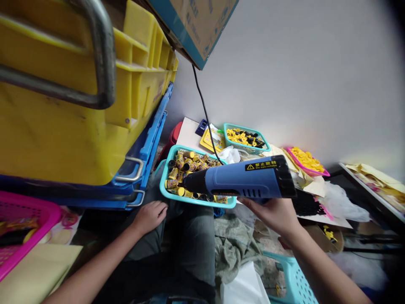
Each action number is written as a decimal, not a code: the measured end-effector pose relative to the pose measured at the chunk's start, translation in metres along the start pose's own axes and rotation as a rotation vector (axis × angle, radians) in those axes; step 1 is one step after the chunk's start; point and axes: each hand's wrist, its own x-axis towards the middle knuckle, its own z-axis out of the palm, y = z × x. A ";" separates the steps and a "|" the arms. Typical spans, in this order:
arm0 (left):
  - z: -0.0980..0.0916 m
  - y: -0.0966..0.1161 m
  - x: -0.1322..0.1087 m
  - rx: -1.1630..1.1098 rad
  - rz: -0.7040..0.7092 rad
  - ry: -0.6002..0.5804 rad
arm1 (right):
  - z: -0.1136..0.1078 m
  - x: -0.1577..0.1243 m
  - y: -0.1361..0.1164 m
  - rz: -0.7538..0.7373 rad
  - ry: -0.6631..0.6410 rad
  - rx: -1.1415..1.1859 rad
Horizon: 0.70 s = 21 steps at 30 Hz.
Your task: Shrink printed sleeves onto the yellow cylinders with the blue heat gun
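Note:
My right hand grips a blue heat gun from below, its handle mostly hidden. The gun's black nozzle points left over a turquoise basket, close to a small wrapped bottle at the basket's left side. Many small bottles with printed yellow wraps and yellow or black caps fill this basket. In front of it, my left hand rests on my left knee, fingers loosely curled in and nothing visible in them.
Stacked yellow crates and blue crates stand at left, beside a pink basket. Behind are a second turquoise basket and a pink tray of yellow parts. A black cord hangs below a cardboard box.

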 end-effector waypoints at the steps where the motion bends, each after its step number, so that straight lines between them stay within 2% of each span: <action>1: -0.001 0.000 0.000 -0.007 0.001 0.005 | 0.002 0.003 -0.002 0.039 -0.003 0.062; 3: -0.002 0.000 -0.001 -0.028 0.004 0.019 | 0.007 0.006 -0.003 0.110 -0.019 0.148; 8: -0.008 0.001 -0.010 -0.065 0.005 0.055 | 0.020 0.011 0.004 0.193 -0.032 0.194; 14: -0.009 0.002 -0.017 -0.040 -0.004 0.064 | 0.038 0.015 0.010 0.327 -0.122 0.244; 21: -0.008 0.002 -0.015 -0.004 -0.008 0.041 | 0.050 0.005 0.011 0.345 -0.163 0.288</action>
